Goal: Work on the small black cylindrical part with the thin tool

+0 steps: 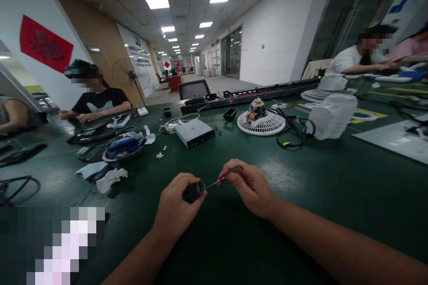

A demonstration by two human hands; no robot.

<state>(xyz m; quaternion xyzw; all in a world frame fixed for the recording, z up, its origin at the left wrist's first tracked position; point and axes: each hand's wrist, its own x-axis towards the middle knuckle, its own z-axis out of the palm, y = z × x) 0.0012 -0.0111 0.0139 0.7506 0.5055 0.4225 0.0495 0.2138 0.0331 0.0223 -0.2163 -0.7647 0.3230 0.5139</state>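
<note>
Between the fingers and thumb of my left hand (pixel 177 202) is a small black cylindrical part (pixel 197 188), its round, shiny-rimmed end facing right. I cannot make out its exact kind. My right hand (pixel 252 187) is closed around the handle of a screwdriver (pixel 213 183). The thin metal shaft points left, its tip at the rim of the black part; whether it touches is too small to tell. Both hands are raised a little over the green table (pixel 214 245), near its front edge.
Ahead lie a grey disc drive (pixel 195 132), a small black tray (pixel 230 114) and a white fan grille with a motor (pixel 261 121). A white plastic housing (pixel 332 116) and black cables stand right. Left are a blue-and-white bundle (pixel 123 144) and scraps. Other people sit at both sides.
</note>
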